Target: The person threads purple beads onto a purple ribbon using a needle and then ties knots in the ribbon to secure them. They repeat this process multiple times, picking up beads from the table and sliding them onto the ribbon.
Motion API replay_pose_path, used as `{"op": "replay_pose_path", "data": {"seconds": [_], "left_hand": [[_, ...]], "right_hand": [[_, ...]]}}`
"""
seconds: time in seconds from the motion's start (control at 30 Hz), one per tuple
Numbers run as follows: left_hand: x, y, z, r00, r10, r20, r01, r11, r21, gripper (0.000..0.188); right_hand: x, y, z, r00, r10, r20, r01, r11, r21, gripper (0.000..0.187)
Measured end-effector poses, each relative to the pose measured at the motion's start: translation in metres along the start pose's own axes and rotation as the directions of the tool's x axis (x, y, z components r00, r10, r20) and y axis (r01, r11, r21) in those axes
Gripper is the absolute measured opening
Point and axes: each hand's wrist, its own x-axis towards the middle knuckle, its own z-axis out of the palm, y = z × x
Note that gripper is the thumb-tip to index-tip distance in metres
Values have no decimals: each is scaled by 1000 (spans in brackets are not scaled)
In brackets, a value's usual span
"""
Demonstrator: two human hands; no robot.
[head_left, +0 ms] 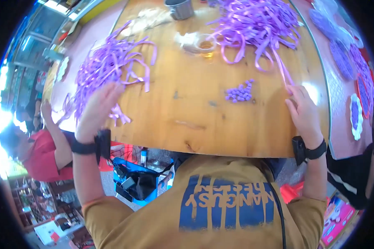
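Observation:
Two heaps of purple ribbon lie on the wooden table: the left ribbon heap [106, 60] and a larger right ribbon heap [257, 25] at the far side. My right hand [304, 106] is closed, pinching a purple ribbon [281, 68] that runs down from the right heap. My left hand [96, 108] is at the near edge of the left heap, and ribbon ends stick out beside its fingers. Those fingers are blurred, so whether they grip a strand is unclear. Between my hands sits a small cluster of purple beads [239, 92].
A grey mug [180, 9] stands at the far edge, near a clear roll of tape [205, 42]. On the right side table are a white tray [356, 117] and bagged purple material [340, 58]. A person in red [46, 151] works at left. A blue-framed bin [137, 182] stands below the table.

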Motion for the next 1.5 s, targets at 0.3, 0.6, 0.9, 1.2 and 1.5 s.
{"op": "replay_pose_path", "data": {"seconds": [0.3, 0.6, 0.9, 1.2, 1.5], "left_hand": [[-57, 82, 127, 855, 109, 507, 188, 846, -498, 22], [-46, 170, 196, 483, 653, 583, -285, 747, -601, 20], [-53, 149, 185, 607, 445, 658, -123, 871, -476, 12], [-36, 140, 167, 701, 245, 669, 72, 910, -408, 12], [-24, 155, 193, 787, 334, 519, -92, 895, -437, 26]], "right_hand": [[-58, -36, -18, 996, 86, 21, -89, 947, 309, 8], [-114, -43, -48, 995, 73, 66, -98, 762, 640, 4], [-136, 30, -71, 719, 585, -376, -136, 648, 749, 12], [-57, 52, -49, 839, 3, -545, -271, 869, -413, 21], [-44, -26, -4, 981, -184, -62, 189, 835, 516, 26]]}}
